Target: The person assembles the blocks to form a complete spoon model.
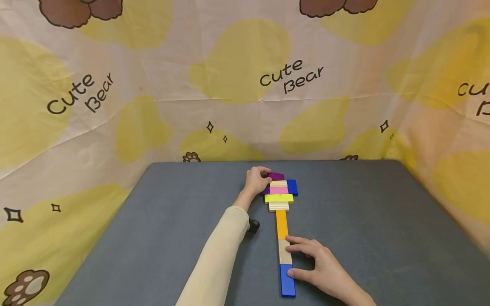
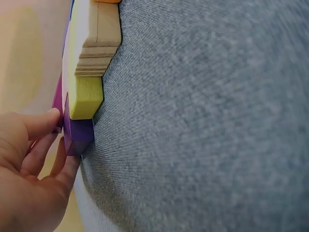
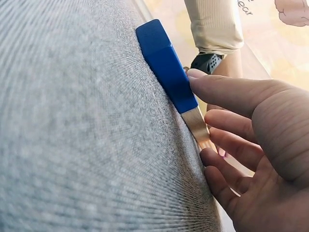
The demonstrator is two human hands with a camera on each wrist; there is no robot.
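Flat coloured wooden blocks form a long figure on the table. At its far end my left hand (image 1: 255, 180) pinches the left part of a magenta block (image 1: 277, 176) between thumb and fingers. Just below that hand, a dark purple block (image 2: 79, 137) lies against the figure's left side. Nearer me, the stem runs from an orange block (image 1: 282, 225) through a plain wood block (image 1: 285, 251) to a blue block (image 1: 288, 280). My right hand (image 1: 325, 267) lies along the stem's right side, thumb at the blue block and loosely bent fingertips at the plain wood one.
Between the two hands sit a yellow block (image 1: 278, 199), a pink block (image 1: 278, 190) and ridged pale wood blocks (image 1: 278, 207). A second blue block (image 1: 292, 187) flanks them on the right. Grey cloth covers the table (image 1: 383, 238); a printed curtain (image 1: 245, 127) hangs behind it.
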